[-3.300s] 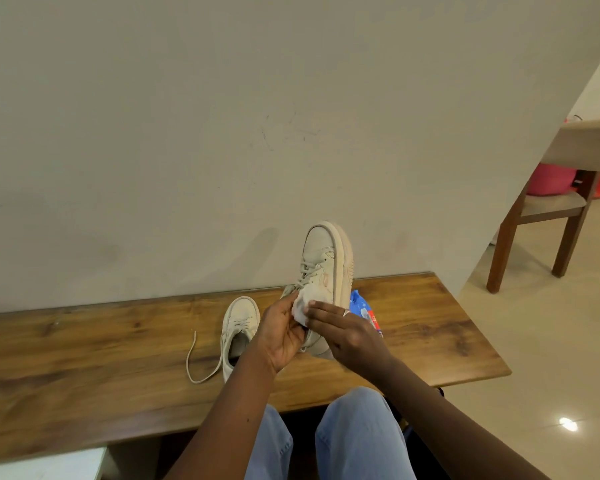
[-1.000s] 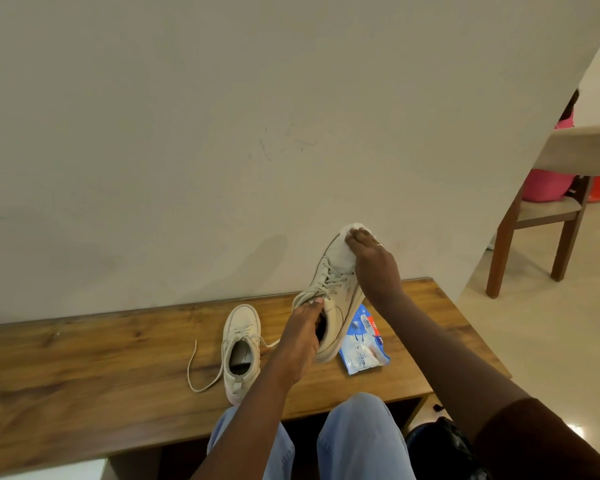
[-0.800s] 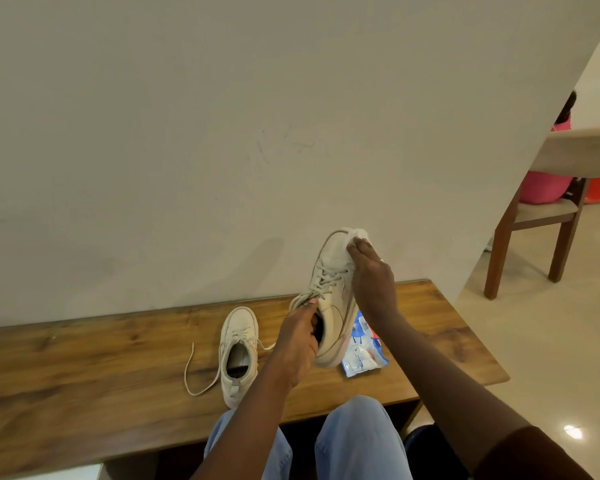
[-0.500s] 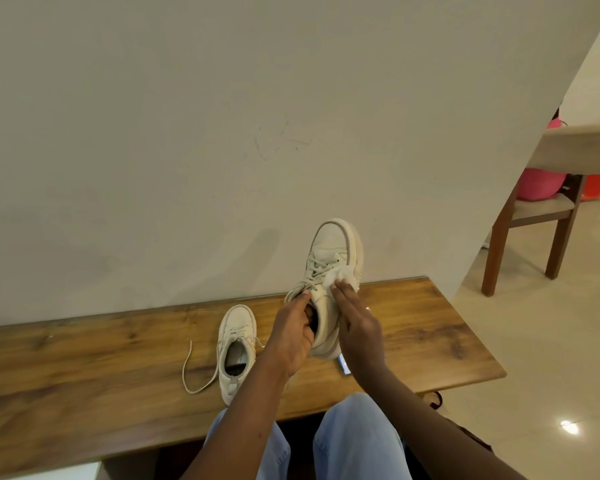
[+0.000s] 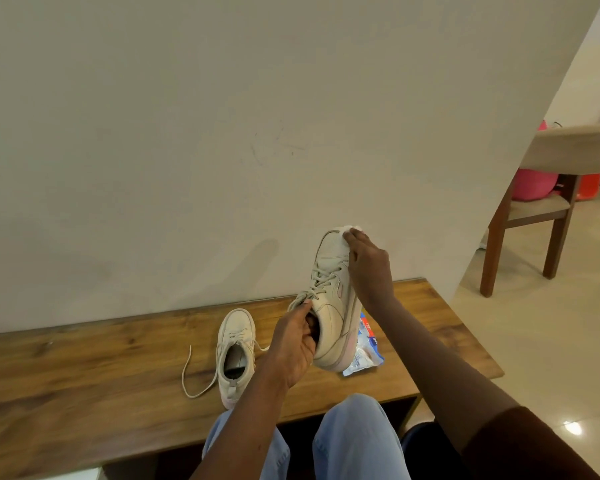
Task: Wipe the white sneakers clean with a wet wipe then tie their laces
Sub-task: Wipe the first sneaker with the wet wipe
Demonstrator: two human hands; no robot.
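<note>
Head view: left hand [image 5: 293,344] grips the off-white lace-up sneaker [image 5: 329,306] by its collar, above the brown wooden bench [image 5: 84,375], long axis toe-up, away from that grip. The right hand [image 5: 368,268], nearer the toe, pinches a crumpled white wet wipe [image 5: 350,229] against it. Count: two sneakers, the second sneaker [image 5: 236,348] untied on the bench; one wipe; one blue wipe pack [image 5: 366,355] on the bench.

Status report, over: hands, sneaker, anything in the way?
Left hand grips raised sneaker at its opening. Right hand holds wet wipe against toe. Second sneaker on bench, laces loose. Nothing blocking.
</note>
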